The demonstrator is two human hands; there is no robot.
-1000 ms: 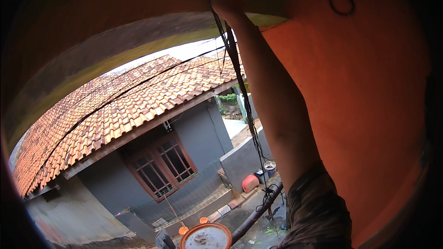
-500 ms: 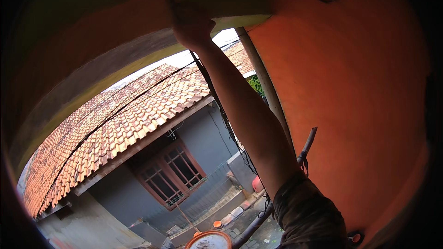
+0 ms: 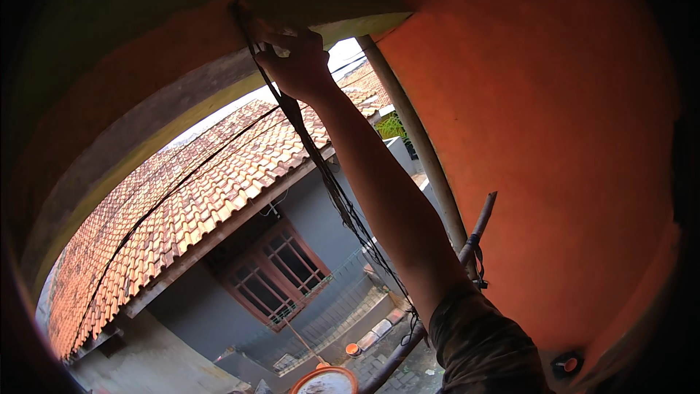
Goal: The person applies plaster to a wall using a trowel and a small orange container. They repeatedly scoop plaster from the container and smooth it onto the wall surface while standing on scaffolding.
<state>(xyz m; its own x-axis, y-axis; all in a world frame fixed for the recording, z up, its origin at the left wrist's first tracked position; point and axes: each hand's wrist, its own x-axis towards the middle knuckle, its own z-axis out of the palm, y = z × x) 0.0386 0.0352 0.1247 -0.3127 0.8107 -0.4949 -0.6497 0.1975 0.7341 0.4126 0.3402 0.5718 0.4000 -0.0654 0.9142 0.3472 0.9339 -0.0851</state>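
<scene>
My right arm reaches up from the lower right, in a dark patterned sleeve. My right hand is raised close under the painted beam. Its bent fingers meet a bunch of thin dark cords, with a gap showing between thumb and forefinger. The grip looks like a loose pinch, though shadow blurs the fingertips. From the underside of the beam the cords slant down past my forearm, ending near a wooden pole. My left hand is out of view.
An orange wall fills the right side. An upright post stands along its edge, with a tied pole crossing it. Below is an orange-rimmed round container. Beyond stands a grey house with a tiled roof and barred window.
My right hand has come slightly down from the beam and its fingers have loosened from a tight fist. More of the cords now shows. The view has tilted a little.
</scene>
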